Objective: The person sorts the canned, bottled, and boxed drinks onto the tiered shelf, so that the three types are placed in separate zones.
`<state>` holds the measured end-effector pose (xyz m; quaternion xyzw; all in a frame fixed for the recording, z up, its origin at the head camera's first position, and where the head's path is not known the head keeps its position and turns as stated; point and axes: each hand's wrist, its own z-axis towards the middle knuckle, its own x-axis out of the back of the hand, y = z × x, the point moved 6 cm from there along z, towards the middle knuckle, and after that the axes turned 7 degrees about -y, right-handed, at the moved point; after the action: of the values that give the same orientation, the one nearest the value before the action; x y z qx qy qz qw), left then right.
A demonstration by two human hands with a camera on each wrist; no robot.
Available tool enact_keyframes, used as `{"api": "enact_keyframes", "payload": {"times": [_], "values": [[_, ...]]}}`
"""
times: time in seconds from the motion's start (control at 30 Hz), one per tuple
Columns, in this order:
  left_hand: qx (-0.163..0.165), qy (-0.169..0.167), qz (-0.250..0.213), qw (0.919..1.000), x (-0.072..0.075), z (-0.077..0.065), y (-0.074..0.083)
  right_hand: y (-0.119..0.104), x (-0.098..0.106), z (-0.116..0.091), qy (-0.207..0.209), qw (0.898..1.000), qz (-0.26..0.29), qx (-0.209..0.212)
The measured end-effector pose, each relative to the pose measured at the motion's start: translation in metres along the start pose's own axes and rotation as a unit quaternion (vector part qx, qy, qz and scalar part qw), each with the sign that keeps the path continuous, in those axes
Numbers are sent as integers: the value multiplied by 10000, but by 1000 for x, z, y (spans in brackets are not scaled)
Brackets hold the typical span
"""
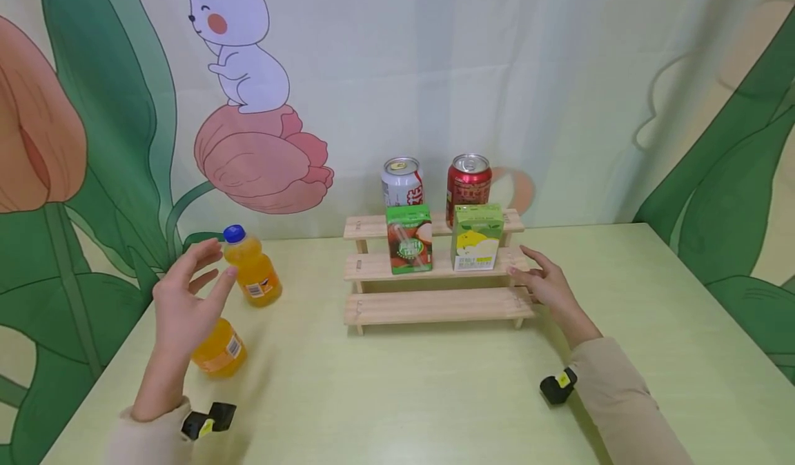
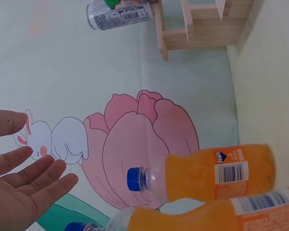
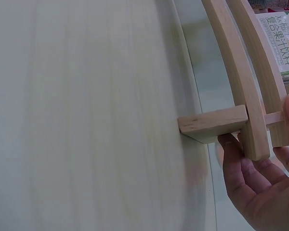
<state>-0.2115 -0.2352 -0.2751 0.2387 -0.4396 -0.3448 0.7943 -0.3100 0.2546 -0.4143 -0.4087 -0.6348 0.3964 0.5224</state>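
My right hand [image 1: 549, 289] grips the right end of a three-tier wooden display rack [image 1: 435, 306]; in the right wrist view its fingers [image 3: 236, 175] curl around the rack's side. A coconut drink carton [image 1: 410, 244] and a green-and-yellow juice carton [image 1: 477, 237] stand on the middle tier. Behind them, a white can [image 1: 402, 185] and a red can [image 1: 469, 185] are on the top tier. Fingers apart, my left hand [image 1: 183, 306] is raised over the table with nothing in it. Two orange soda bottles [image 1: 261, 282] with blue caps stand near it, the front one [image 1: 222, 354] partly hidden by the hand.
The pale table [image 1: 397, 396] ends at a printed curtain [image 1: 348, 51] with a rabbit and flowers, close behind the rack. The bottles stand left of the rack, one nearer the front than the other.
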Motion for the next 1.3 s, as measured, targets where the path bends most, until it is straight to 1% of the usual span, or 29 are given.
{"api": "enact_keyframes", "payload": {"times": [0.1, 0.17, 0.27, 0.33, 0.47, 0.53, 0.63, 0.73, 0.9, 0.97, 1.03, 1.13, 1.2, 1.23, 1.3], "values": [[-9, 99, 104, 9999, 6, 1, 1, 0, 0, 0, -1, 10000, 14, -9], [68, 204, 195, 9996, 11, 1, 3, -1, -1, 0, -11, 10000, 42, 9], [227, 329, 314, 9987, 18, 1, -1, -1, -1, 1, -7, 9999, 108, 24], [375, 367, 430, 9977, 23, 1, -7, -1, -1, 1, -17, 9999, 137, 41], [801, 380, 688, 9937, 31, -1, -21, 1, -1, 1, -11, 9999, 109, 38], [984, 362, 724, 9919, 33, -3, -29, 1, -1, 1, -19, 10000, 90, 33], [1167, 302, 751, 9899, 36, -6, -38, 2, 0, 1, -7, 10000, 92, 0], [1378, 155, 776, 9873, 37, -9, -48, 2, 0, 2, -4, 10000, 68, -16], [1670, -287, 776, 9825, 36, -15, -69, 0, -1, 1, -19, 10000, 50, -17], [1717, -433, 668, 9819, 35, -18, -80, -1, -1, 0, -9, 10000, 49, -6], [1769, -482, 524, 9817, 33, -21, -96, -2, 0, 0, 7, 10000, 36, -4], [1897, -604, 421, 9791, 28, -25, -113, -2, 0, -1, 7, 10000, -24, -5], [1971, -780, 398, 9765, 25, -29, -117, -2, -1, 0, -1, 10000, -37, -6], [1979, -885, 401, 9754, 24, -30, -116, -1, -1, 0, 1, 10000, -43, -8], [1979, -1125, 460, 9727, 20, -33, -109, -1, -2, 0, 10, 10000, -27, -15]]}}
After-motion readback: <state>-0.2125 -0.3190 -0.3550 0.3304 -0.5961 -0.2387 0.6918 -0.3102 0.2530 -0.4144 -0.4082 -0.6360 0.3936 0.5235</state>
